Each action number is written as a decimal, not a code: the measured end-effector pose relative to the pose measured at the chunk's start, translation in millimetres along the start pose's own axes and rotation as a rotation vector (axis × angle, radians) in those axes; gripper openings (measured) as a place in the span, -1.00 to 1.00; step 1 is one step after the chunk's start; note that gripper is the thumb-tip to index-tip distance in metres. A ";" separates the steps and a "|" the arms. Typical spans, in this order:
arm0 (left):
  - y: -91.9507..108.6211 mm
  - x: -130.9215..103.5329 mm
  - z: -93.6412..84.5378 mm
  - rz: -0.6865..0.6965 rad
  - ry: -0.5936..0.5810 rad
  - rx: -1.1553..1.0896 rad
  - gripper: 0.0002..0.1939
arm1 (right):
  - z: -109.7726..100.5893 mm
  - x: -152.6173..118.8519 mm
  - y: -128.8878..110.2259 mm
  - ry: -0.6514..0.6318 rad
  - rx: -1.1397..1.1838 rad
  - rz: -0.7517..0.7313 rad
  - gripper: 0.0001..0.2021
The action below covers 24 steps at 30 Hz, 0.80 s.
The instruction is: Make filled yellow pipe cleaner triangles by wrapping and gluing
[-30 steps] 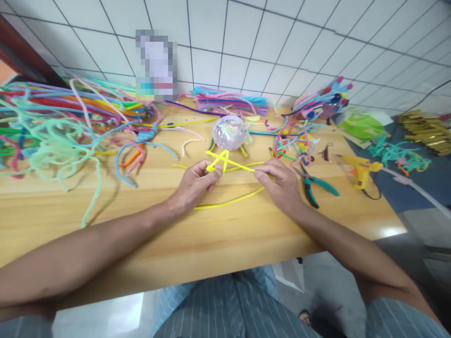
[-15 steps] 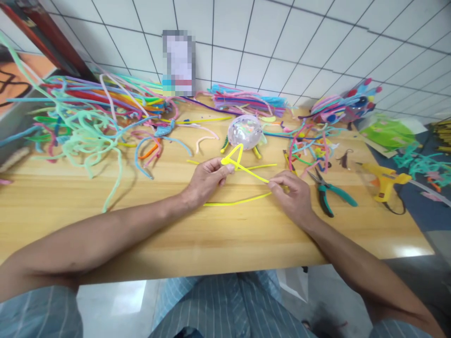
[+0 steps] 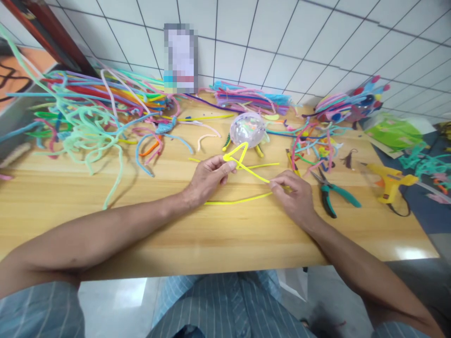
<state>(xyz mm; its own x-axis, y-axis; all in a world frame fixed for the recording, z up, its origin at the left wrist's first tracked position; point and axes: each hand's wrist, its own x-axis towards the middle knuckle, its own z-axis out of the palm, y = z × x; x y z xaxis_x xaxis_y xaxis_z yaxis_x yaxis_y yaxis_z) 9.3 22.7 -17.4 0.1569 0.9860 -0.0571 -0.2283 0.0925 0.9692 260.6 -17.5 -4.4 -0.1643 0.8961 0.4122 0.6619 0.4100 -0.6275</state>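
A yellow pipe cleaner, bent into a pointed triangular shape at its left part, is held between my two hands above the table. My left hand pinches the bent part between thumb and fingers. My right hand is closed on the straight end, which runs down to the right. Two more yellow pipe cleaners lie beneath: one passes behind the bent shape, and another yellow strand rests nearer to me, partly hidden by my right hand. Just beyond the bent tip sits a clear round ball with shiny bits.
Teal-handled pliers and a yellow glue gun lie at the right. Tangled mint-green pipe cleaners spread over the left. A purple and blue bundle lies by the tiled wall, near a pixelated upright panel. Short coloured scraps lie right of the ball.
The camera view has shifted slightly. Both hands keep their grip on the yellow pipe cleaner, whose bent shape looks nearly the same, its loop leaning a little more to the right.
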 end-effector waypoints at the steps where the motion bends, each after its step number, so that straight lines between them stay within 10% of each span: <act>1: 0.6 -0.3 0.1 0.000 -0.002 -0.004 -0.54 | 0.7 -0.3 0.5 0.002 0.002 -0.007 -0.82; 24: 2.5 2.0 -7.2 0.100 0.137 0.094 -0.58 | 3.9 2.9 23.6 -0.307 -0.199 -0.194 -0.91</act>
<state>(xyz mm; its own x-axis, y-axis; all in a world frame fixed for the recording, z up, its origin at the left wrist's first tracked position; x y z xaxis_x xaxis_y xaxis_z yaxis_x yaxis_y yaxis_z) 2.1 25.9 -16.9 0.0044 0.9999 0.0151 -0.1442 -0.0143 0.9894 272.9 -4.5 -20.5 -0.4902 0.8269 0.2755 0.7210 0.5623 -0.4049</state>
